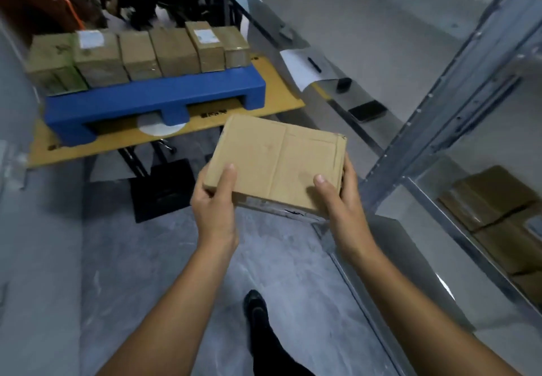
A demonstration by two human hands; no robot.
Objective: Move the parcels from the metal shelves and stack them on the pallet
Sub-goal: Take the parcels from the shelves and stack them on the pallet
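Note:
I hold a flat brown cardboard parcel [278,161] in mid-air over the floor, tilted slightly. My left hand [215,199] grips its near left corner, thumb on top. My right hand [341,197] grips its near right corner, thumb on top. Ahead and to the left, a blue pallet [152,100] rests on a yellow board [264,94]. A row of several brown taped parcels [137,53] stands on the pallet. More brown parcels [495,202] lie on the metal shelves [440,88] at the right.
A sheet of paper with a pen [302,65] and dark small objects [368,110] lie on a lower shelf ledge. A black stand base [161,188] sits on the grey floor under the board. My dark shoe [255,305] shows below.

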